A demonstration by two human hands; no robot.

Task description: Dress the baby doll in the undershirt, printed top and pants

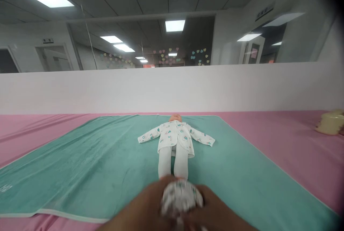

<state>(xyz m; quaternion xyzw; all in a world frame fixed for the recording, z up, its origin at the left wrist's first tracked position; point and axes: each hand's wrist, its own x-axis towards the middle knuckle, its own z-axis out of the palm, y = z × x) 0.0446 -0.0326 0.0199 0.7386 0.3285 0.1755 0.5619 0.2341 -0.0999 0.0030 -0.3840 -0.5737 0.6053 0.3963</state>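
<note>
A baby doll (176, 117) lies on its back on a teal towel (113, 166), its head at the far end. It wears a white printed jacket (169, 136), sleeves spread out, with white leggings (181, 163) on its legs. Close to the camera, my left hand (152, 200) and my right hand (213, 206) come together in front of the doll's feet. Between them is a bunched white printed cloth (181, 195), gripped from both sides. Blur smears the cloth and fingers, so its exact kind does not show.
Pink fabric (282, 138) covers the surface beneath the towel. A pale yellow round object (330, 121) sits at the far right edge. Behind the doll rises a low white wall (172, 89) with glass above it.
</note>
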